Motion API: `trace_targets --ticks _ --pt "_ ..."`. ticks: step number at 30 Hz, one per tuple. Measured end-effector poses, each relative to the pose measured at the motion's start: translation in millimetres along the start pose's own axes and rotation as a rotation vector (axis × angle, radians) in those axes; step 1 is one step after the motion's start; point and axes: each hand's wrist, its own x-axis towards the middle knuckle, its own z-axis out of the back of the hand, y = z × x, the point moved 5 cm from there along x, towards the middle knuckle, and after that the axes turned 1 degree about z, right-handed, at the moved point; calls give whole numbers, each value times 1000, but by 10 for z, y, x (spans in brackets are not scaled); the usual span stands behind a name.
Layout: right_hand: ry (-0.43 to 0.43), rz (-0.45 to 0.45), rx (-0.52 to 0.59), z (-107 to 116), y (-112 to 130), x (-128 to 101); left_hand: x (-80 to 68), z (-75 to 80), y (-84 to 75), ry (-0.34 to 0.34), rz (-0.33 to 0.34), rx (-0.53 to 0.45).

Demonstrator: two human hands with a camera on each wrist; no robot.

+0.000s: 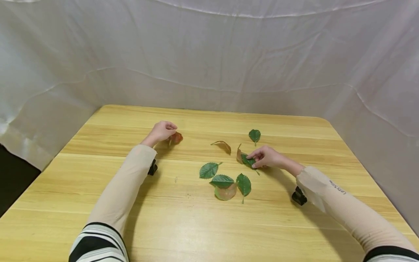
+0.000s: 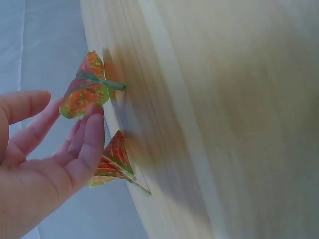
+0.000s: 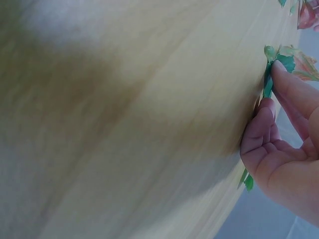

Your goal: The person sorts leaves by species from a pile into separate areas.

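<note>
My left hand (image 1: 162, 131) is at the far left of the table beside a red-orange leaf (image 1: 176, 138). In the left wrist view, thumb and fingers are apart; a fingertip overlaps one red, green-edged leaf (image 2: 84, 89), and whether it touches is unclear. Another such leaf (image 2: 118, 154) lies partly behind the fingers. My right hand (image 1: 267, 157) pinches a green leaf (image 1: 247, 160) low over the table, against a brownish leaf (image 1: 239, 155). In the right wrist view, the fingertips meet on this green leaf (image 3: 285, 63).
A curled brown leaf (image 1: 223, 146) lies mid-table, and a green leaf (image 1: 254, 135) farther back. Nearer are green leaves at left (image 1: 208, 170) and right (image 1: 243, 184); between them, another green leaf (image 1: 222, 181) overlaps a round pinkish leaf (image 1: 226, 192). Pale curtains (image 1: 209, 54) surround the wooden table (image 1: 196, 233).
</note>
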Motion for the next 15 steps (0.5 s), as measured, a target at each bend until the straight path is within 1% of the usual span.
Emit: trace_targets --ticks 3,9,10,12,15 --pt "0 0 -1 -1 -1 -1 -18 33 -32 -58 -16 18" --pt "-5 10 -3 -3 5 -11 -42 119 -111 -248 -52 -37" --pt "-6 10 -2 -2 9 -14 -45 124 -132 -265 -61 -50" --pt "-7 9 0 2 20 -19 -51 119 -176 -278 -80 -60" --pt "-6 10 4 6 36 -28 -70 89 -254 -268 -106 -71"
